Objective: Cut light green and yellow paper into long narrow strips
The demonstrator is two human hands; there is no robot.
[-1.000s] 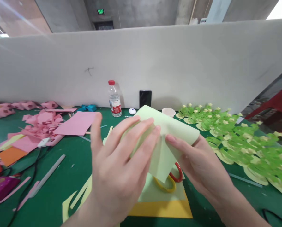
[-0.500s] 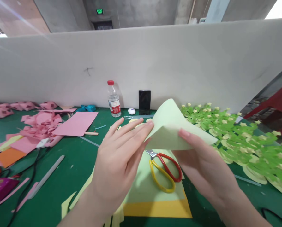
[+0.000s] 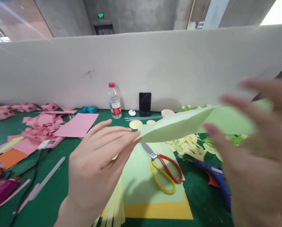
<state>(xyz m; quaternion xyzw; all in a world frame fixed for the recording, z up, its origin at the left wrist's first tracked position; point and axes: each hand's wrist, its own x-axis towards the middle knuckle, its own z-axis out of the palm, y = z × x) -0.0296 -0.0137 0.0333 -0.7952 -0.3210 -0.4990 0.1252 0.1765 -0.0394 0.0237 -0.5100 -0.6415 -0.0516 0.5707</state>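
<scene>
A light green sheet of paper (image 3: 174, 127) hangs in the air, pinched at its left end by my left hand (image 3: 100, 157). The sheet stretches out to the right and its far part (image 3: 235, 118) lies behind my right hand (image 3: 254, 148). My right hand is smeared by motion, its fingers raised and spread apart, with no paper visibly gripped. Below the sheet, scissors (image 3: 165, 171) with one red and one yellow handle rest on a stack of pale green paper (image 3: 141, 186). A yellow-orange sheet (image 3: 158, 210) shows beneath that stack.
A blue glue gun (image 3: 215, 176) lies at the right, near pale paper scraps (image 3: 189, 145). A water bottle (image 3: 114, 102), a phone (image 3: 145, 104) and a cup (image 3: 167, 113) stand at the back. Pink paper pieces (image 3: 43, 124) and a purple box (image 3: 3, 190) lie left.
The green sheet, folded over between both hands earlier, has opened out to the right. My right hand has let go and moved up and right; my left hand has shifted slightly left.
</scene>
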